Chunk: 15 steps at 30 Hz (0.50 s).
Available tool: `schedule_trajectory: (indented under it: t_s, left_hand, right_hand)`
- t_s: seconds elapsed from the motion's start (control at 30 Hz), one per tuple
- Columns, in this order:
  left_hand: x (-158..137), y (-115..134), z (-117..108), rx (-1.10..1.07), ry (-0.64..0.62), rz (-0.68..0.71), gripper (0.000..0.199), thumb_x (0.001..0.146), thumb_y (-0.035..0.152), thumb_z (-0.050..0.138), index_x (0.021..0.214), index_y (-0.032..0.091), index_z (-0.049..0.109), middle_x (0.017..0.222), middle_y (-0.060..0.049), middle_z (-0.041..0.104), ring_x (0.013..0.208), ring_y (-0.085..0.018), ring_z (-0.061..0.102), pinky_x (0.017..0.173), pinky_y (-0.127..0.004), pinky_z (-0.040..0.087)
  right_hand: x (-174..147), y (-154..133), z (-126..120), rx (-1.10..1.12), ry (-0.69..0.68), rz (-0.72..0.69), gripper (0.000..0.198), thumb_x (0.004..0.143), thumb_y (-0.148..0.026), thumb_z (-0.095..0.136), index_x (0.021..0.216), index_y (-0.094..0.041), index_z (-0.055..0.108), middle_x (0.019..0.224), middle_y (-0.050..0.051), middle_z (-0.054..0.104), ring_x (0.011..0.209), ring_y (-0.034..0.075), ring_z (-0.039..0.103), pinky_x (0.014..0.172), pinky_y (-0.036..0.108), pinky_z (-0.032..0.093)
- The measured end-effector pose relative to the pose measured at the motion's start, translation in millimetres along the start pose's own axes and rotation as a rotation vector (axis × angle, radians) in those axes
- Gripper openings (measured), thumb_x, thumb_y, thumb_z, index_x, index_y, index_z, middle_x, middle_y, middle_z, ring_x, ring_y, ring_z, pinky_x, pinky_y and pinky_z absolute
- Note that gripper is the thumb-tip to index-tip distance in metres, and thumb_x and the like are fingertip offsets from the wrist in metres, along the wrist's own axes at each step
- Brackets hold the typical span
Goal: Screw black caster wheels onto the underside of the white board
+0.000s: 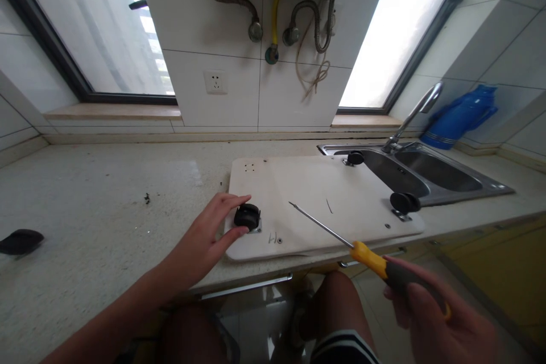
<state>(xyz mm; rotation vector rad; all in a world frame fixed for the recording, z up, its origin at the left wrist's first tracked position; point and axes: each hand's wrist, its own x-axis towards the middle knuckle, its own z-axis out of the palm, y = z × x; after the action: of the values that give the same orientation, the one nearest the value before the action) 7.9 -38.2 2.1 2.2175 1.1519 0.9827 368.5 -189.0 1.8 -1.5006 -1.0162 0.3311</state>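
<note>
While gripped, caster (247,216) in left hand (205,236)

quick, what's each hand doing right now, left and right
Left hand: fingers pinched on the small black plastic caster wheel on the white board.
Right hand: closed around the yellow-and-black-handled screwdriver.
</note>
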Motion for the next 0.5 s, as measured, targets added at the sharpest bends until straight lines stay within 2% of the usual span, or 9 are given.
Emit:
schedule_trajectory:
  t_s: [0.1,0.2,0.3,0.4,0.5]
  left_hand:
    - [-0.2,1.3,-0.6,0.010,0.027,0.027,0.034,0.110,0.036,0.069,0.144,0.035,0.068,0.134,-0.006,0.073,0.120,-0.026,0.076,0.105,-0.042,0.067]
    - [-1.0,0.5,3.6,0.026,0.082,0.061,0.034,0.106,0.032,0.073,0.139,0.033,0.067,0.130,-0.004,0.077,0.114,-0.023,0.078,0.101,-0.037,0.067]
    - [-4.8,-4.4,9.1,0.055,0.099,0.029,0.039,0.104,0.031,0.075,0.141,0.035,0.064,0.128,0.000,0.082,0.111,-0.021,0.081,0.100,-0.034,0.067]
    - [-10.9,-11.2,12.9,0.099,0.086,-0.010,0.043,0.103,0.036,0.077,0.143,0.036,0.062,0.129,0.000,0.083,0.113,-0.022,0.083,0.100,-0.035,0.069]
    - [-14.4,-14.0,15.2,0.157,0.080,-0.020,0.053,0.102,0.042,0.079,0.151,0.037,0.059,0.139,-0.002,0.082,0.120,-0.025,0.083,0.104,-0.038,0.069]
  right_hand:
    - [26.7,-20.8,7.5,-0.116,-0.010,-0.113,0.041,0.091,-0.069,0.084,0.107,-0.032,0.090,0.070,-0.002,0.072,0.058,0.008,0.062,0.058,0.015,0.051]
    - [55.2,-30.5,14.5,-0.214,-0.138,-0.383,0.026,0.096,-0.058,0.084,0.105,-0.035,0.088,0.076,-0.005,0.078,0.053,0.007,0.063,0.054,0.015,0.049]
    - [80.7,-37.9,24.0,-0.280,-0.240,-0.619,0.018,0.100,-0.051,0.082,0.107,-0.035,0.085,0.087,-0.007,0.084,0.052,0.006,0.065,0.054,0.014,0.053]
    - [98.0,-47.0,37.8,-0.280,-0.297,-0.700,0.018,0.103,-0.053,0.079,0.106,-0.035,0.082,0.091,-0.007,0.085,0.067,0.008,0.077,0.067,0.012,0.059]
    - [109.3,-51.8,51.8,-0.254,-0.348,-0.729,0.017,0.103,-0.052,0.079,0.103,-0.034,0.081,0.087,-0.007,0.084,0.068,0.009,0.078,0.064,0.012,0.059]
